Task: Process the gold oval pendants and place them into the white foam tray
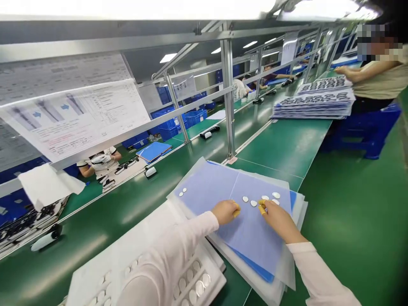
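Before you, small discs lie on a plastic sheet; at your left side is a tray with more discs, and farther ahead on the bench stands a pile of sheets.

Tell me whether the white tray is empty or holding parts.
Holding parts: the white tray has round silver discs seated in its pockets, at the bottom of the view.

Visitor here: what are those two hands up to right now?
Left hand, right hand over blue sheet. Yellow-tipped fingers beside small silver ovals. Left sleeve above white tray of round discs.
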Tool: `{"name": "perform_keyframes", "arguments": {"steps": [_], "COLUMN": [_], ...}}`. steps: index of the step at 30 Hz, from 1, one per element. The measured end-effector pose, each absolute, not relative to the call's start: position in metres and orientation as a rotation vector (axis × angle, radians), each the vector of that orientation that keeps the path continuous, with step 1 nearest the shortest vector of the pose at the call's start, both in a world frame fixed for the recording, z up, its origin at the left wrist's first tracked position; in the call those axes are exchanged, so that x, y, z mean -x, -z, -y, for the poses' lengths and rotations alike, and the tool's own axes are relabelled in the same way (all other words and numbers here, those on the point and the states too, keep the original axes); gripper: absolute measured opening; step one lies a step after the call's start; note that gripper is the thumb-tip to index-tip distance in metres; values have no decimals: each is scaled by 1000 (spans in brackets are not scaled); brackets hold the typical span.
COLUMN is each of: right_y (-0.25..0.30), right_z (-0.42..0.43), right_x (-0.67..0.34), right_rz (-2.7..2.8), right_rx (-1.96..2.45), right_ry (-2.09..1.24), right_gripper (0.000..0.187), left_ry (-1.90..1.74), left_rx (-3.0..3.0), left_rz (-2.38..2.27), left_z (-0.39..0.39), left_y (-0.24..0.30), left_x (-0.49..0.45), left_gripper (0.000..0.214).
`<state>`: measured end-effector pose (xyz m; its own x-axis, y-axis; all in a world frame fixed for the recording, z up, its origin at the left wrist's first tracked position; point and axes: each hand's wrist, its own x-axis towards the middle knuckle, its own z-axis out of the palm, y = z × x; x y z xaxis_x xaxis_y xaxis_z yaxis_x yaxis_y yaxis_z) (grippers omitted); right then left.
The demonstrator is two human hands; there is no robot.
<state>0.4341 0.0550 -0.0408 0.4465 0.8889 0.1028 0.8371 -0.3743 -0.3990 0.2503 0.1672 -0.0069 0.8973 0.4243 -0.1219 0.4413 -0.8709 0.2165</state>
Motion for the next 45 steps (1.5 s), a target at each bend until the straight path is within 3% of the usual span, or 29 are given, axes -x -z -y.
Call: {"name": "perform_keyframes", "arguments": {"steps": [10, 19, 25, 31, 35, 39, 45], "right_y": [77, 88, 86, 67, 44, 18, -3], "right_z": [-86, -85, -83, -68, -32, 10, 23], "right_x": [-429, -432, -432, -433, -396, -324, -227], "right_rz": [1563, 1535, 1538, 1644, 1758, 1812, 1482], "right_rx": [2474, 2429, 2398, 2299, 1871, 1253, 895], "right_ry": [-33, 39, 4, -143, -361, -743, -985], "right_gripper": [12, 22, 25, 20, 19, 13, 10], "left_ry": [202, 247, 35, -218, -612, -938, -1176], "left_rx": [-2851, -2857, -2780, -2578, -2251, -1875, -1680], "left_rz": [-767, -652, -674, -521, -489, -570, -658], "left_z": [-192, -199, -166, -107, -64, -32, -6], "left_y": [39, 28, -1, -19, -24, -33, -39], "left_x": [-337, -335, -293, -177, -105, -70, -44], "left_gripper": [32, 21, 14, 8, 5, 23, 29]}}
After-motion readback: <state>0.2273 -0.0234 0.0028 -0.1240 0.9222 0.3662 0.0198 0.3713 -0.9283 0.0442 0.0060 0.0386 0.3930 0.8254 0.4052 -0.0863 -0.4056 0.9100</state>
